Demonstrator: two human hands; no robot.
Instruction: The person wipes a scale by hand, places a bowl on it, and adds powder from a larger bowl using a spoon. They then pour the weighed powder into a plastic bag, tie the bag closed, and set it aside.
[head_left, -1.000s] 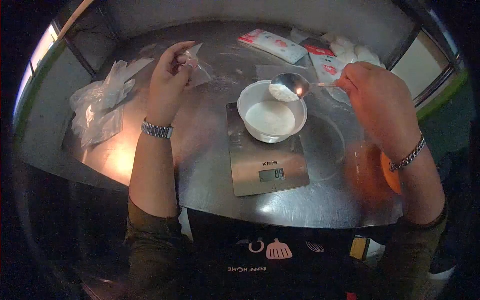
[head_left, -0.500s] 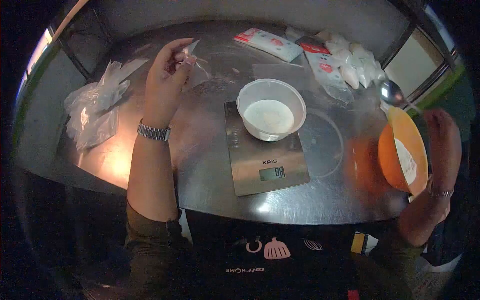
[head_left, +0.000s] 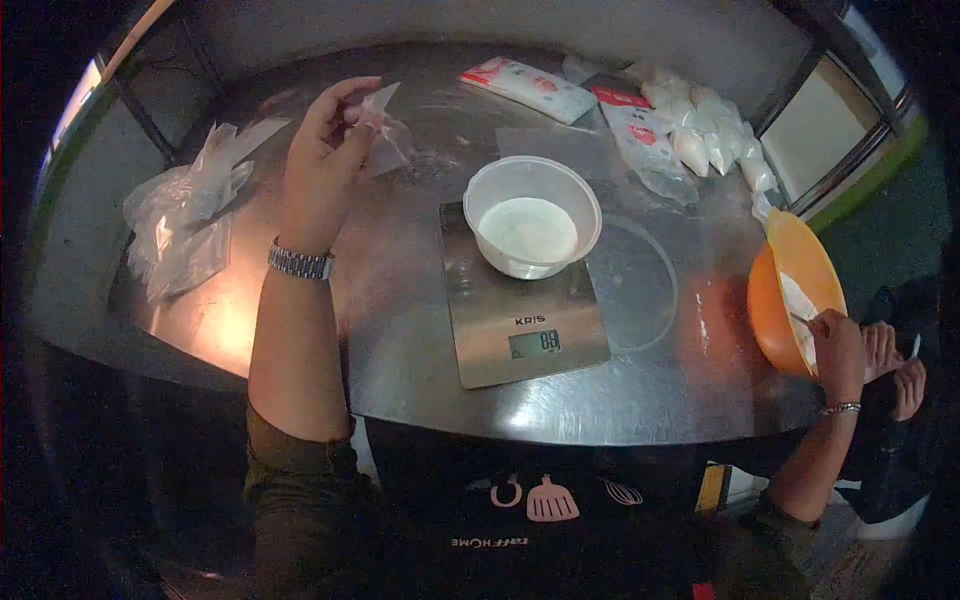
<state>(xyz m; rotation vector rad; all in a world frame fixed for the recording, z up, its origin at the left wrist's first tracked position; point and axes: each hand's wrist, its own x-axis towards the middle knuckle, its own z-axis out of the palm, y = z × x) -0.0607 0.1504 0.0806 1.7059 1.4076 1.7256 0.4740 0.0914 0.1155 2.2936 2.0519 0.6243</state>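
Note:
My left hand [head_left: 330, 150] is closed on a clear plastic bag [head_left: 392, 148], held above the steel table. On the right, my right hand [head_left: 838, 345] grips a metal spoon [head_left: 800, 319] by its handle; the spoon's head is hidden inside the orange bowl [head_left: 768, 300]. White powder [head_left: 795, 298] lies in that tilted bowl. Between my hands, a translucent plastic tub [head_left: 482, 225] with white powder [head_left: 528, 230] in it stands on a KRIS digital scale [head_left: 480, 345], whose display is lit.
Several filled bags of white powder [head_left: 715, 135] lie at the back right, beside red-and-white packets [head_left: 530, 88]. Crumpled clear bags [head_left: 180, 220] lie at the left. Another person's hands [head_left: 893, 365] are at the right, beside the orange bowl.
My right hand has brought the spoon down from above the orange bowl into it. My left hand stays in place with the plastic bag. Another person's hands now show at the right.

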